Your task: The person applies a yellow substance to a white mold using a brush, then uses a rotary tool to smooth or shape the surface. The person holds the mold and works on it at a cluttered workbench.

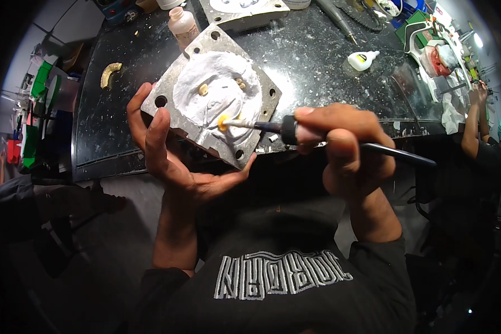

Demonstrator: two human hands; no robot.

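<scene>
My left hand point(175, 161) is wrapped around the edges of a square metal dental flask half point(268, 94), which is tilted above the near edge of the bench. White plaster point(192, 75) fills its middle, with a few yellowish teeth point(203, 89) set in it and holes at the metal corners. In my right hand point(353, 142) is a brush point(267, 127) with a black ribbed collar and a thin black handle sticking out to the right. Its pale tip reaches an orange-yellow spot point(222, 122) on the lower part of the plaster.
Behind the flask half stands a pinkish bottle point(182, 26). Another metal piece point(247, 21) with plaster lies farther back. On the dark bench are a curved yellowish piece point(110, 75), a white dropper bottle point(363, 61) and a pen-shaped handpiece point(339, 22). Another person's arm point(471, 122) shows at right.
</scene>
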